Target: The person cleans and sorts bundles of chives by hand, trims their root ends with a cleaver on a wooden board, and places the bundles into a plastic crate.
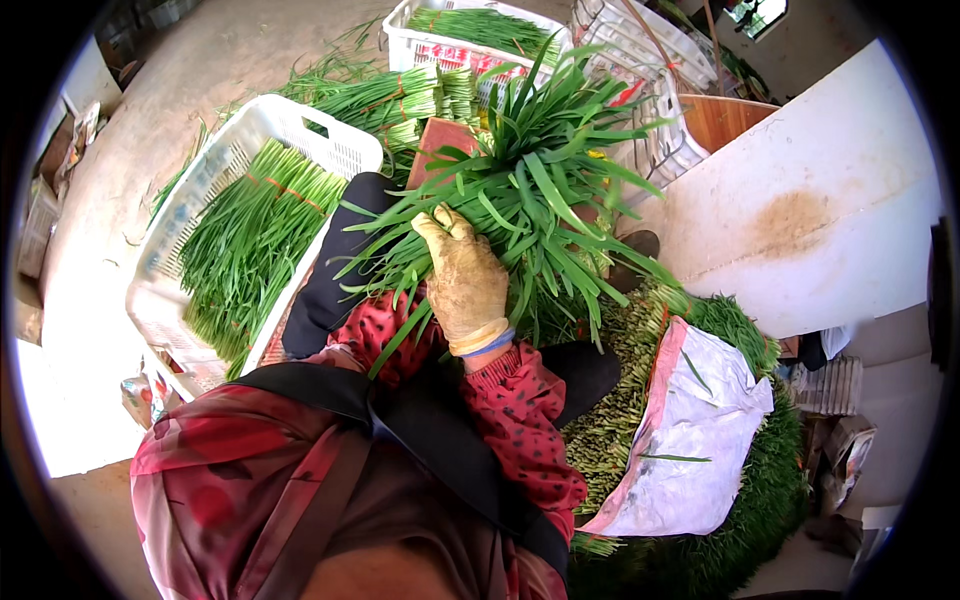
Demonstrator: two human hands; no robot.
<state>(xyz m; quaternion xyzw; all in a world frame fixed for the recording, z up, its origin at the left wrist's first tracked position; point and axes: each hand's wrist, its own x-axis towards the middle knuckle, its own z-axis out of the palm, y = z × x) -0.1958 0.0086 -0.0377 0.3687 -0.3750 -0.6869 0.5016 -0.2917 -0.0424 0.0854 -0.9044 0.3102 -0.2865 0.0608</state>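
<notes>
A big loose bunch of garlic chives [545, 185] fans out before me, its long flat leaves spreading over my lap. My right hand [465, 280], in a soiled yellowish glove with bands round the wrist, lies at its near left side. Its fingers are curled closed on some of the leaves. My left sleeve [385, 325] runs in under the foliage, and the leaves cover my left hand, so its fingers cannot be seen. Behind the bunch, part of a reddish-brown board or block [440, 145] shows.
At my left stands a white plastic crate [265, 110] with banded green bundles [260, 235]. More tied bundles [395, 100] lie beyond it, near a second white crate [400, 45]. At my right a white sack [700, 440] covers part of a large chive pile [610, 440]. A white panel [830, 190] stands behind.
</notes>
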